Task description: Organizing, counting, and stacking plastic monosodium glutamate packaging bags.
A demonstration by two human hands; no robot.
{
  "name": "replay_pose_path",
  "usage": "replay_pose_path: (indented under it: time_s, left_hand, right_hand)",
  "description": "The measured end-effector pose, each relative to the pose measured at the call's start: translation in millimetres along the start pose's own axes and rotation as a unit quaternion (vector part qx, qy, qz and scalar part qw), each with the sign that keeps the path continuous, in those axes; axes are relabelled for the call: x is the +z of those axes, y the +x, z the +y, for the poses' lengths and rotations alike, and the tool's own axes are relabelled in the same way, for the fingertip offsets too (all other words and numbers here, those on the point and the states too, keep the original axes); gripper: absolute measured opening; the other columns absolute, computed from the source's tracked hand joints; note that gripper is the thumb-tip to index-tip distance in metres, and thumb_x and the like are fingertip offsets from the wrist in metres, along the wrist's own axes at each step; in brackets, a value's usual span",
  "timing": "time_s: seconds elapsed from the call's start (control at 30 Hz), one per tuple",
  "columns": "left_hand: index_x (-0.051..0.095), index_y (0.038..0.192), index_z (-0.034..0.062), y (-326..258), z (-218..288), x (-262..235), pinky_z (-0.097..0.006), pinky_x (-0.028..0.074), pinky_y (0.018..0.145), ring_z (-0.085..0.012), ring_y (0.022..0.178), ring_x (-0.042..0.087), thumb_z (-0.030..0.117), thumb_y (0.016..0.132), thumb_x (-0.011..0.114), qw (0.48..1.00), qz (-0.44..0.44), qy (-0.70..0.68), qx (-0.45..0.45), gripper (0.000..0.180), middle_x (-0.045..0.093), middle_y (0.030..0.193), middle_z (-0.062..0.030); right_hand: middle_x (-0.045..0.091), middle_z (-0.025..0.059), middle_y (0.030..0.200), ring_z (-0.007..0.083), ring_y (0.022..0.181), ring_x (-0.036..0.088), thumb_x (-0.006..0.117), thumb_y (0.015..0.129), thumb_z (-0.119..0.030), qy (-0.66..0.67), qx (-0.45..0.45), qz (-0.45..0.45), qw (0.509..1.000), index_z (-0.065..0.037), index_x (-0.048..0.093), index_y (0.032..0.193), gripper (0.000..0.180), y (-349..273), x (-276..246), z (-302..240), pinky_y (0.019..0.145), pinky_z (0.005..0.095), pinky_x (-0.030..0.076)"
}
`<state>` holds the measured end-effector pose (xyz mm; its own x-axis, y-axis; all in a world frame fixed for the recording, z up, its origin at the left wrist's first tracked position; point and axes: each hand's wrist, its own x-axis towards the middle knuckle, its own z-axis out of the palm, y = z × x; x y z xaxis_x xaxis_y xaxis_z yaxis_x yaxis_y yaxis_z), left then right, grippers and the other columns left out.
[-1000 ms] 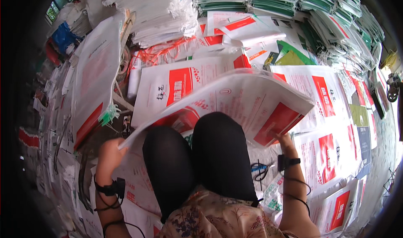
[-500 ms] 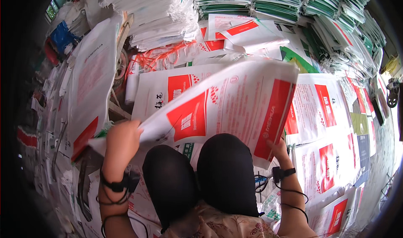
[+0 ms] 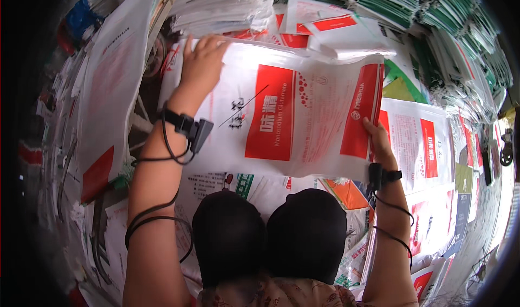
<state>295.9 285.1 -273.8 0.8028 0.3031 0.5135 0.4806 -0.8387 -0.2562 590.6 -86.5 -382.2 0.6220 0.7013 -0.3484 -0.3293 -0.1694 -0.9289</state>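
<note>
Person's sitting w/ black-clad knees (image 3: 230, 236) together, a lg. white bag (image 3: 279, 112) spread out just past them, above the other bags, approx. centre; it has a red panel mid-way & a red band at its R end. L hand (image 3: 205, 63) is palm down on the bag's far L corner, fingers stretched out & a bit apart, nothing pinched that I can see. R hand (image 3: 381, 144) is closed on the bag's R edge by the red band, thumb on top, other fingers mostly hidden underneath. Each wrist has a black strap (image 3: 385, 175) w/ a thin dark cable. To the R, near that hand, another red-and-white bag (image 3: 416, 144) lies flat; on the L a long white bag (image 3: 111, 90) slopes down, red at its lower end. Behind the work: a white stack (image 3: 225, 6), then green-and-white stacks (image 3: 387, 9) toward the R, w/ a green sheet (image 3: 403, 82) btwn them & the R hand.
</note>
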Motion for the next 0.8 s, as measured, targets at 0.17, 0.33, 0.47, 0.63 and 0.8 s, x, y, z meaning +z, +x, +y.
replay_pose_path:
  time_s: [0.17,0.33,0.47,0.63,0.8]
  left_hand:
    - [0.066,0.121,0.0057,-152.4,25.1,47.1,-0.037,0.052,0.091,-0.0244,0.1,0.069,0.023,0.089,0.071,0.8,-0.365,-0.414,-0.233,0.037,0.072,0.108,-0.0131]
    - [0.068,0.115,0.0016,-321.6,52.3,83.4,-0.036,0.051,0.089,-0.0235,0.098,0.068,0.036,0.098,0.055,0.518,-0.601,-0.557,-0.246,0.041,0.073,0.106,-0.0128]
    - [0.06,0.129,-0.0014,-310.8,103.8,71.9,-0.038,0.047,0.101,-0.0257,0.117,0.063,0.051,0.103,0.044,0.364,-0.578,-0.646,-0.34,0.061,0.067,0.125,-0.0156]
    - [0.028,0.152,-0.004,-324.2,128.1,93.8,-0.044,0.039,0.113,-0.0304,0.139,0.045,0.086,0.083,0.025,0.113,-0.447,-0.819,-0.342,0.114,0.045,0.151,-0.0197]
    - [0.023,0.154,-0.0014,-349.3,115.8,119.6,-0.044,0.04,0.112,-0.0297,0.138,0.046,0.09,0.079,0.029,0.109,-0.215,-0.842,-0.482,0.118,0.041,0.153,-0.0177]
  right_hand:
    - [0.07,0.0128,0.109,0.02,0.089,0.071,0.06,0.099,-0.021,0.037,0.024,-0.001,0.999,0.0,0.052,0.133,0.041,24.7,25.7,-11.7,0.078,0.0327,0.06]
    - [0.072,0.0154,0.108,0.0235,0.088,0.073,0.061,0.097,-0.028,0.103,0.048,-0.03,0.993,0.004,0.058,0.127,0.044,25.0,74.1,-50.6,0.08,0.0326,0.06]
    - [0.069,0.0198,0.115,0.0295,0.101,0.07,0.058,0.097,-0.016,0.184,0.042,-0.099,0.977,0.007,0.056,0.126,0.037,50.7,85.7,-85.7,0.096,0.0431,0.055]
    - [0.071,0.0151,0.106,0.0232,0.088,0.072,0.06,0.099,-0.025,0.035,-0.142,-0.106,0.984,0.0,0.064,0.12,0.033,58.7,97.0,-134.4,0.079,0.0321,0.059]
    - [0.067,0.0151,0.121,0.0206,0.101,0.068,0.065,0.095,-0.028,0.044,-0.084,-0.097,0.991,0.003,0.055,0.135,0.051,-58.2,129.5,-157.9,0.089,0.0309,0.056]
